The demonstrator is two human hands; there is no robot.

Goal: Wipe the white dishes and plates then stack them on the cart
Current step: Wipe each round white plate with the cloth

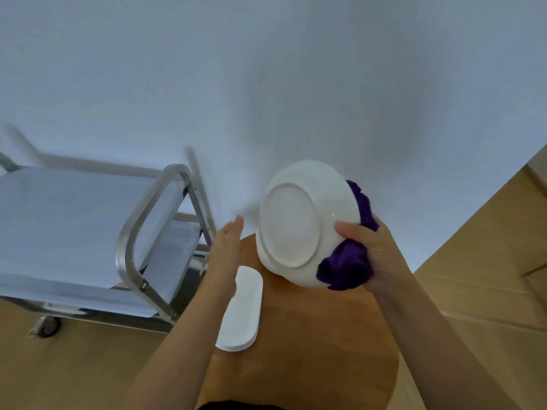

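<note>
A white bowl is held up on edge over the table, its round base turned towards me. My right hand grips its right rim together with a bunched purple cloth that reaches into the hidden inside of the bowl. My left hand is flat with fingers extended, just left of the bowl and not touching it. A white oblong dish lies on the round wooden table beneath my left wrist. The metal cart stands to the left.
The cart has a tubular steel handle facing the table, a bare top shelf, a lower shelf and a caster wheel. A white wall fills the background. Wooden flooring surrounds the table.
</note>
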